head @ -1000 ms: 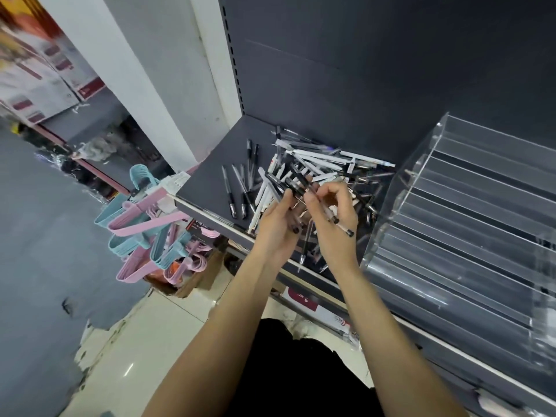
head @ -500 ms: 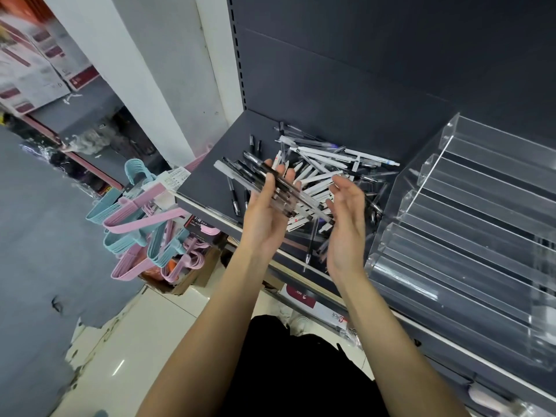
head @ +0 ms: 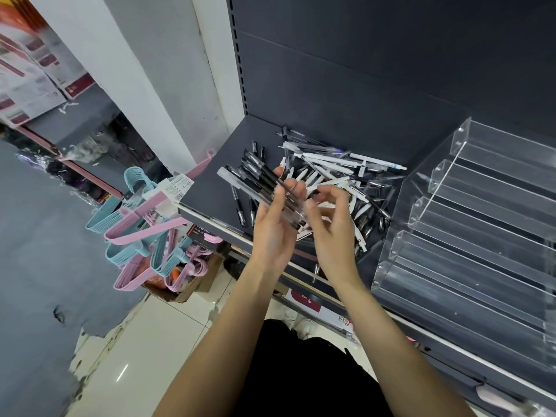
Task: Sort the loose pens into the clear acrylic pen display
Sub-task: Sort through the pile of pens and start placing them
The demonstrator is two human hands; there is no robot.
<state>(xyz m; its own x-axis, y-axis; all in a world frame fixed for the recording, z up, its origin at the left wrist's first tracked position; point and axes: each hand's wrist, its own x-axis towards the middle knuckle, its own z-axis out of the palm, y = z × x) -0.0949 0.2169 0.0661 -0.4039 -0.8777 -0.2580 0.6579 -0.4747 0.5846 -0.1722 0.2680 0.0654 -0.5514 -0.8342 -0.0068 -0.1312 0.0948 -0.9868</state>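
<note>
A heap of loose black and white pens (head: 340, 173) lies on the dark shelf (head: 210, 191). My left hand (head: 273, 224) grips a bundle of clear-barrelled black pens (head: 255, 182) that sticks out up and to the left, above the shelf's front part. My right hand (head: 334, 227) hovers just right of the bundle with its fingers loosely curled toward the pens' lower ends; it is blurred, and it holds nothing that I can see. The clear acrylic pen display (head: 469, 242) stands on the shelf to the right, its stepped troughs showing no pens.
Pink and blue plastic hangers (head: 141, 230) hang in a bunch left of the shelf edge. A white pillar (head: 144, 76) rises behind them. Cardboard boxes (head: 27, 79) are stacked at the far left. Tiled floor (head: 156, 335) lies below.
The left hand has lifted a bundle of pens out of the heap and holds it higher. The right hand let go of its pen and now reaches toward the bundle's lower ends.
</note>
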